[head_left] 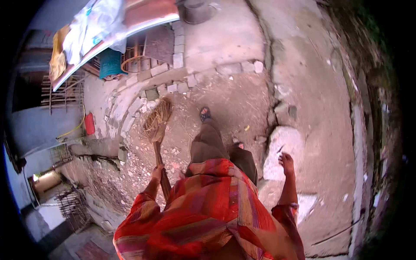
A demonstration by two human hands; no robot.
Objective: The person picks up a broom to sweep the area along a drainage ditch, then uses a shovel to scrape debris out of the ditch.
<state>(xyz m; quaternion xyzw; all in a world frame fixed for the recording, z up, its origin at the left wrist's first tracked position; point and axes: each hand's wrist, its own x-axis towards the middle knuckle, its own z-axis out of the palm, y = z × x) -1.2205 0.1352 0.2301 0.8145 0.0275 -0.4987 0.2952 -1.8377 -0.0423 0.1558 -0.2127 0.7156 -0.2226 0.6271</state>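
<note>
My left hand is closed around the wooden handle of a broom. Its bristle head of straw-like fibres points forward, over or on the dirt ground, left of my feet. The lower end of the handle runs back beside my red striped shirt. Out to the right, my right hand hangs in the air with its fingers loosely bent and apart, and I see nothing in it. Below that hand lies a pale stone slab. My sandalled left foot is stretched forward; the other is partly hidden by my trousers.
Broken bricks and stones line the dirt patch ahead. A long crack splits the ground to the right. At the upper left, a roof edge carries white plastic sheeting, with a teal basket below. A red object stands left.
</note>
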